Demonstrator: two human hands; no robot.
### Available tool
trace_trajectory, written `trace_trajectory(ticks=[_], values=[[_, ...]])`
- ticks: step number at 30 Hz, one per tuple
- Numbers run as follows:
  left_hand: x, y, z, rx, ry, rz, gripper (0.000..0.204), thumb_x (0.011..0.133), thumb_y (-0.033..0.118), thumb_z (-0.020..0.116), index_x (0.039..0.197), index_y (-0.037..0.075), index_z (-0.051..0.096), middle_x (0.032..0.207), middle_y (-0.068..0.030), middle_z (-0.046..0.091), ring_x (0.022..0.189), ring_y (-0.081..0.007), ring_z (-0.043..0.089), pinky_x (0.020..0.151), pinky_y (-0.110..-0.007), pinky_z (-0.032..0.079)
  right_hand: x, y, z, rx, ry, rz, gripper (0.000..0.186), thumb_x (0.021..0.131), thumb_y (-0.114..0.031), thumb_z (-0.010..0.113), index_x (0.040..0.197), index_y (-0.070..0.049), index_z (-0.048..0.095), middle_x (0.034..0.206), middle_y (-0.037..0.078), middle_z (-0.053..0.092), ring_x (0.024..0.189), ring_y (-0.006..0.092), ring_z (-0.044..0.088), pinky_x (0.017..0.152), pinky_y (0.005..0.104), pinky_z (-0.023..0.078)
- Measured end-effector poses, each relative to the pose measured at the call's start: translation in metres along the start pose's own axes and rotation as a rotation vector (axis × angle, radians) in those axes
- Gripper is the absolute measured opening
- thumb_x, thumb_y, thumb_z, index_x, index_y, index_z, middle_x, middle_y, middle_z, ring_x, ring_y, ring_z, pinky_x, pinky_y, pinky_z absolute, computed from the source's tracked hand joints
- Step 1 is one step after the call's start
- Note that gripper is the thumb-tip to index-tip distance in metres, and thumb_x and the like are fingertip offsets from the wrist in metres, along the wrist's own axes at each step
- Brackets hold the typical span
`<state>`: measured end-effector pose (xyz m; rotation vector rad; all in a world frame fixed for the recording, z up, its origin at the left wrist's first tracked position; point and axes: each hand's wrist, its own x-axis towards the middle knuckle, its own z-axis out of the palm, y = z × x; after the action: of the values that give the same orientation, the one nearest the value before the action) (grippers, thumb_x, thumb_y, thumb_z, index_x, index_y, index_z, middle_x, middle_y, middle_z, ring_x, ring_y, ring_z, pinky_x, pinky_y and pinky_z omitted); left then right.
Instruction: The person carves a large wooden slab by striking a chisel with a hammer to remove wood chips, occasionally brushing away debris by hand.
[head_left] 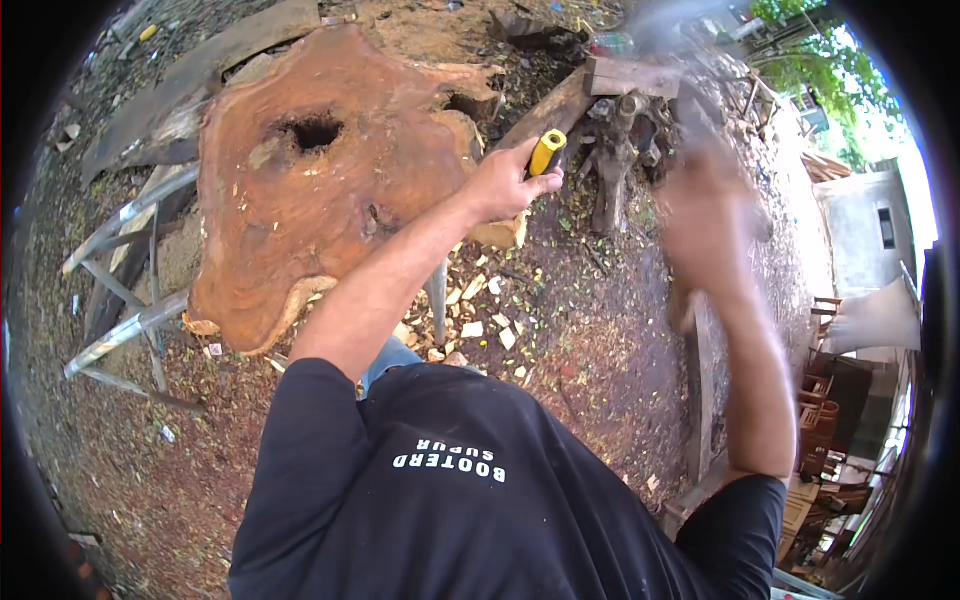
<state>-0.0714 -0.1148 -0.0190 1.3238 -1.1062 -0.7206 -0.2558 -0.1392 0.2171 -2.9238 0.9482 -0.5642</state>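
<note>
My left hand (505, 185) is closed around the yellow-and-black handle of a chisel (548, 152), beside the right edge of a large reddish-brown wood slab (330, 215). The chisel's blade is hidden behind hand and slab. A dark hole (312, 132) shows in the slab's upper part, and its edge is irregular. Off to the right, my right hand (705, 220) is raised and smeared by motion. It seems wrapped round the dark shaft of a hammer (697, 105), whose head blurs into a pale grey streak near the top.
Metal legs (130, 335) stick out from under the slab at left. Pale wood chips (490, 325) litter the ground below its right edge. Beyond stand a wood block (632, 77) and gnarled stump pieces (622, 150). A long plank (700, 385) lies beneath my right forearm; wooden furniture (815, 430) stands far right.
</note>
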Motion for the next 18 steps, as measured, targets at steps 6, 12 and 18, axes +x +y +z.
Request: trace_trajectory(ticks=[6, 12, 18], values=[[-0.026, -0.026, 0.014, 0.082, -0.069, -0.127, 0.029, 0.09, 0.025, 0.074, 0.113, 0.015, 0.062, 0.108, -0.0029, 0.071, 0.108, -0.0197, 0.066, 0.098, -0.039, 0.05, -0.008, 0.022, 0.028, 0.187, -0.543, 0.334, 0.025, 0.081, -0.014, 0.057, 0.102, 0.0, 0.055, 0.08, 0.02, 0.067, 0.069, 0.0287, 0.068, 0.066, 0.0402, 0.058], [-0.017, 0.009, 0.034, 0.224, -0.206, -0.318, 0.034, 0.094, 0.033, 0.068, 0.123, 0.019, 0.059, 0.115, -0.0069, 0.069, 0.108, -0.0218, 0.066, 0.1, -0.044, 0.05, -0.005, 0.035, -0.006, 0.382, -0.185, 0.339, 0.024, 0.082, -0.016, 0.06, 0.1, -0.001, 0.057, 0.066, 0.008, 0.06, 0.05, 0.0148, 0.057, 0.048, 0.0348, 0.051], [-0.054, -0.038, 0.152, 0.399, -0.588, -0.122, 0.021, 0.097, 0.02, 0.062, 0.115, 0.013, 0.054, 0.102, -0.0105, 0.064, 0.09, -0.0242, 0.066, 0.079, -0.044, 0.056, -0.053, 0.063, 0.01, 0.464, -0.187, 0.34, 0.022, 0.082, -0.012, 0.058, 0.101, -0.001, 0.057, 0.065, 0.004, 0.056, 0.047, 0.0097, 0.053, 0.042, 0.0277, 0.046]])
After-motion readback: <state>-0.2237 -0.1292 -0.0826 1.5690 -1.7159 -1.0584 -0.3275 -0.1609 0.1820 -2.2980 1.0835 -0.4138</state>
